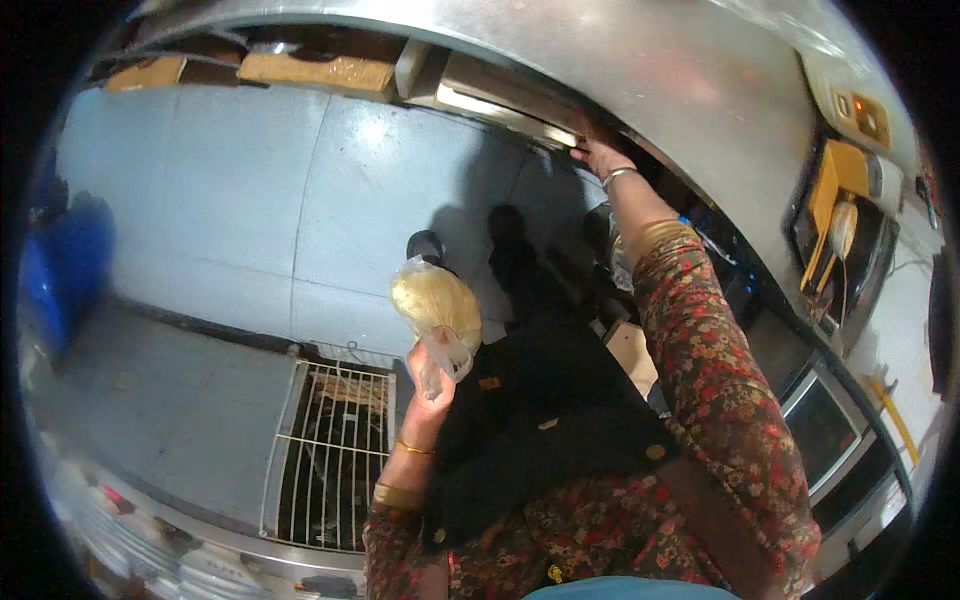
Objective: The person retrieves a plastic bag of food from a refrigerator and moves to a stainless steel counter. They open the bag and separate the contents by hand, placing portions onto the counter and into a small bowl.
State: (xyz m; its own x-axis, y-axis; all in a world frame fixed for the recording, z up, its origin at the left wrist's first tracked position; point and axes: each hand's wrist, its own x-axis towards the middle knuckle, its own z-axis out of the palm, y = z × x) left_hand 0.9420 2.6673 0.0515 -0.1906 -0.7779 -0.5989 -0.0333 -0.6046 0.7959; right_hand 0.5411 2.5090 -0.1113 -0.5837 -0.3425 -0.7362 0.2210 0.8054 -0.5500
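My left hand (433, 371) grips the gathered neck of a clear plastic bag (436, 300) with pale yellow contents; what they are I cannot make out. The full part of the bag points away from me, above the floor. My right hand (600, 154) reaches beneath the edge of a stainless steel counter (637, 60). Its fingers are at the end of a long pale container (502, 105) below the counter. Shadow hides the fingertips, so whether they grip anything is unclear.
Cardboard boxes (319, 71) line the space under the counter. A white wire rack (334, 450) is near my left forearm. Blue plastic containers (67, 262) stand at far left. On the right are a yellow-framed item (825, 202) and an electrical socket (870, 120) with a red light. Grey floor (225, 187) lies ahead.
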